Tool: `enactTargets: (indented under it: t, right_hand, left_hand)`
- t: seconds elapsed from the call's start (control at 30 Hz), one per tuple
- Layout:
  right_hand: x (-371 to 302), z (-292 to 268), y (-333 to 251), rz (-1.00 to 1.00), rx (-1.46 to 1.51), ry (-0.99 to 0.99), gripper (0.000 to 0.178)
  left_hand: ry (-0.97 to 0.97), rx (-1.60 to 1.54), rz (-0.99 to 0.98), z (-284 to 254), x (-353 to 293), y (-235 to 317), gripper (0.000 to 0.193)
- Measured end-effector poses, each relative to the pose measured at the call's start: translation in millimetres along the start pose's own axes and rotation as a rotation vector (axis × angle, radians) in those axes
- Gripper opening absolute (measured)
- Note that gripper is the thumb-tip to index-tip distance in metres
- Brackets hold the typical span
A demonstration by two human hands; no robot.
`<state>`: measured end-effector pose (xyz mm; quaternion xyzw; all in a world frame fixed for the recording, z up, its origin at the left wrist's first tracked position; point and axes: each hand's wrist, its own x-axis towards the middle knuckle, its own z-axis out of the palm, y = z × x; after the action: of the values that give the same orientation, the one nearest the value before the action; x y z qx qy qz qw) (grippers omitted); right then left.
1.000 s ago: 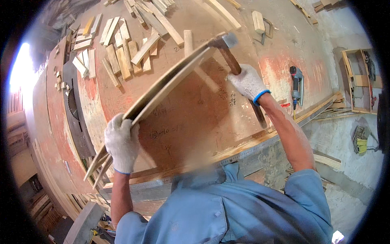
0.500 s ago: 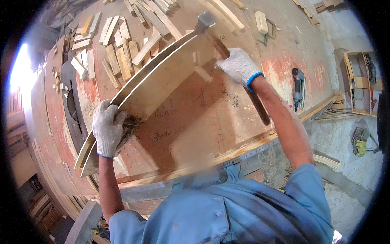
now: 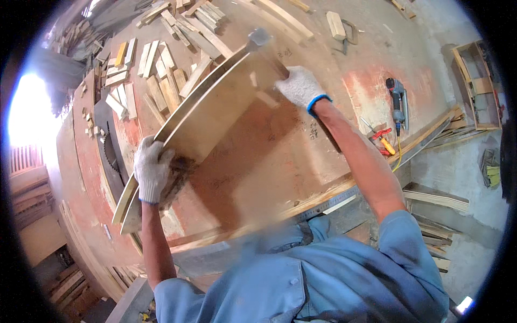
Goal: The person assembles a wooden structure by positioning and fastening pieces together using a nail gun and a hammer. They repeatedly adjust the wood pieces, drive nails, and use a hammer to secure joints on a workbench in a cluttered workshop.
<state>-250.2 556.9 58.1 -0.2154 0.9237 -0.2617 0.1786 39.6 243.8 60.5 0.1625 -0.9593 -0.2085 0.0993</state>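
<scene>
My left hand (image 3: 153, 169), in a white knit glove, is closed round the lower left part of a curved wooden piece (image 3: 215, 107). Two bent pale boards with a narrow gap between them make up this piece, which slants up to the right over the bench. A hammer (image 3: 276, 65) is in my gloved right hand (image 3: 301, 89), fingers wrapped round its handle. Its blurred head is at the upper right end of the piece; whether it touches cannot be told. My right forearm hides most of the lower handle.
Several loose wood strips (image 3: 167, 89) lie beyond the piece on the reddish workbench (image 3: 258, 172). A nail gun (image 3: 397, 105), red-handled pliers (image 3: 381, 133) and a yellow-handled tool (image 3: 388, 145) lie on the right. A toothed saw blade (image 3: 109, 151) shows at left. A clamp (image 3: 351, 33) lies farther back.
The hammer head has come slightly lower and left, closer to the curved piece's end. The view has shifted a little, and the pliers and yellow-handled tool now show beside my right forearm.
</scene>
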Motion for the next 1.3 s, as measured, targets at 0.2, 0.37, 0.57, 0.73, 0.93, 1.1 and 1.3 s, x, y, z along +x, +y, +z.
enactTargets:
  t: [0.2, 0.37, 0.57, 0.73, 0.93, 1.1, 1.3]
  right_hand:
    - [6, 63, -34, 0.311, 0.402, -0.131, 0.053]
    - [0, 65, -17, 0.237, 0.757, -0.075, 0.033]
    - [-53, 25, 39, 0.05, 0.941, -0.015, 0.017]
    - [-121, -10, 63, 0.497, 1.009, 0.042, 0.012]
    - [-180, -5, 134, 0.648, 0.708, 0.051, 0.016]
    - [-197, -34, 151, 0.486, 0.267, 0.283, 0.023]
    - [-214, -51, 169, 0.554, 0.818, -0.158, 0.019]
  left_hand:
    - [-0.07, -0.068, -0.086, -3, 10, -13, 0.021]
    - [-0.063, 0.006, -0.017, -4, 3, -5, 0.021]
    - [0.037, 0.191, 0.054, -5, -12, 21, 0.021]
    - [-0.107, 0.042, -0.006, 0, -50, 48, 0.022]
    - [-0.325, 0.09, 0.103, 43, -139, 117, 0.052]
    - [-0.187, 0.19, 0.208, 124, -190, 121, 0.053]
    - [-0.329, 0.139, 0.181, 136, -181, 134, 0.058]
